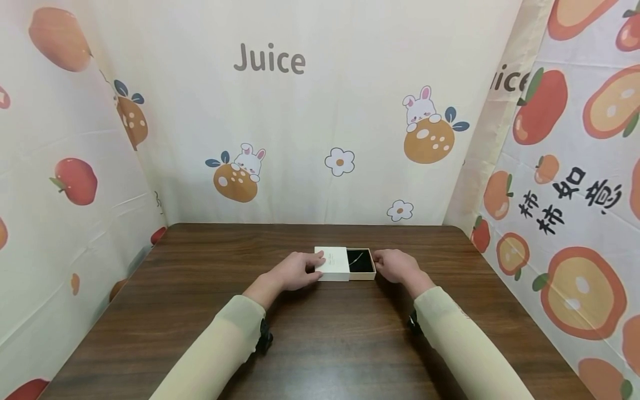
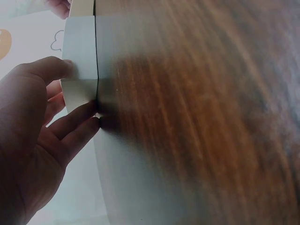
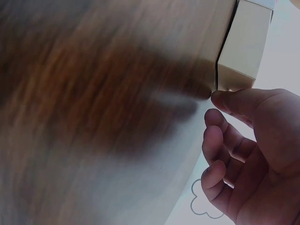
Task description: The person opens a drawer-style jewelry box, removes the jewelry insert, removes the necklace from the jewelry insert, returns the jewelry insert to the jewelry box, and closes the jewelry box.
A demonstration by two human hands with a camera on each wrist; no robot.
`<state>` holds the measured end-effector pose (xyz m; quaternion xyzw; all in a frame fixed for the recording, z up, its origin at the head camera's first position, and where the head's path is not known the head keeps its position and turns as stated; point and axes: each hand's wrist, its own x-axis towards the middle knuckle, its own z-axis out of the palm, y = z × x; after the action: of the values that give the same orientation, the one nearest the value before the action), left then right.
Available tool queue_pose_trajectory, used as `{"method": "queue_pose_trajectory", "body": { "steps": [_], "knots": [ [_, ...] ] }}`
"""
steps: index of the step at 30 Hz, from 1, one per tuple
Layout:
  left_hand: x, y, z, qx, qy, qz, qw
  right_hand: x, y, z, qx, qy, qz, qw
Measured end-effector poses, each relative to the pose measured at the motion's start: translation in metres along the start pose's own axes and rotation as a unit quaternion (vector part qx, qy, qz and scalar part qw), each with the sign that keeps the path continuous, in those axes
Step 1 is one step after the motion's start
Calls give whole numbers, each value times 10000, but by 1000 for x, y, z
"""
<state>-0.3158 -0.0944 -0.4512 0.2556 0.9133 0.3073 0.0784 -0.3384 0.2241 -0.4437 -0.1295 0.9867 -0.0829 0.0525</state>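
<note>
A small white box sleeve (image 1: 331, 263) lies on the table, with faint print on its top. From its right end sticks out a cream-edged drawer (image 1: 374, 275) lined in black, and a thin gold-coloured chain (image 1: 356, 258) lies on the lining. My left hand (image 1: 296, 270) grips the sleeve's left end, one digit on the front side in the left wrist view. At the drawer's right end is my right hand (image 1: 397, 265). The right wrist view has its thumb (image 3: 232, 101) against that end, the other fingers loosely curled below, holding nothing visible.
The brown wood-grain table (image 1: 320, 344) reaches back to a cream curtain (image 1: 300, 111) printed with rabbits, fruit and flowers. Fruit-patterned sheets (image 1: 590, 222) hang along both sides. Dark bands (image 1: 264, 336) sit at the wrists, below the sleeves' cuffs.
</note>
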Motion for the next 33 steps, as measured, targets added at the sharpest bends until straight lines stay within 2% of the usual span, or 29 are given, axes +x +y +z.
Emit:
{"method": "queue_pose_trajectory", "body": {
  "steps": [18, 27, 33],
  "knots": [
    [0, -1, 1, 36, 0, -7, 10000, -1, 2, 1, 6, 19, -7, 10000],
    [0, -3, 0, 118, -16, 13, 9999, 0, 5, 4, 268, 55, -76, 9996],
    [0, -2, 0, 101, -48, 18, 9999, -1, 7, 1, 528, 52, 86, 9986]
  ]
}}
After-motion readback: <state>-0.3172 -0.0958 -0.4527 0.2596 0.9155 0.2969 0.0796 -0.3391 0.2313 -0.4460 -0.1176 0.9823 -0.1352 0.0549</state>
